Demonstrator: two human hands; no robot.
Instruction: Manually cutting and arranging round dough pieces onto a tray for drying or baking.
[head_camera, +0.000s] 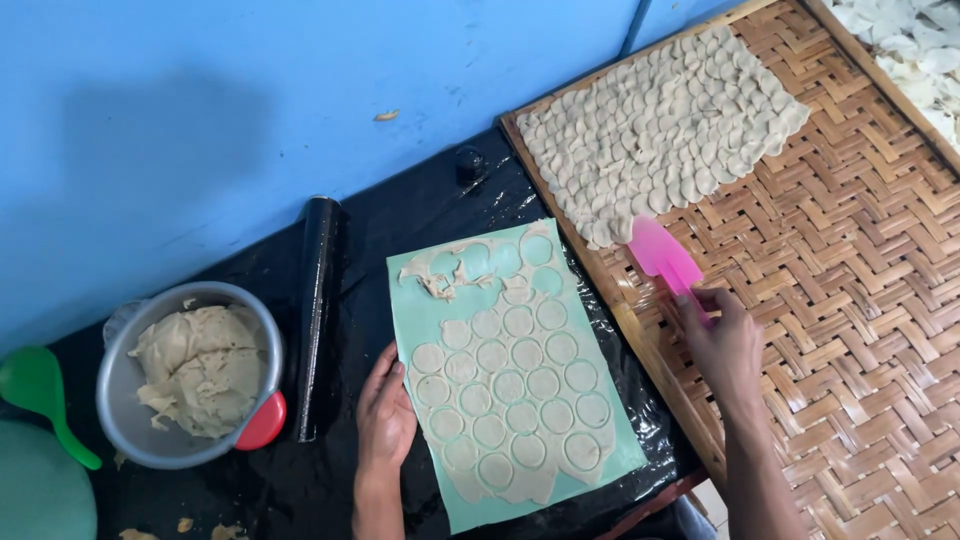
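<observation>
Bare woven tray (850, 300) lies open — dough discs (660, 130) crowd its top.

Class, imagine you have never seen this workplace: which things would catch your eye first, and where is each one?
First, the woven tray on the right, with overlapping pale dough discs heaped at its far end, where the right hand holds a pink scraper. At centre, a green mat carries a dough sheet cut into rows of circles, with the left hand on its near left edge. On the left, a metal bowl holds more dough.
</observation>
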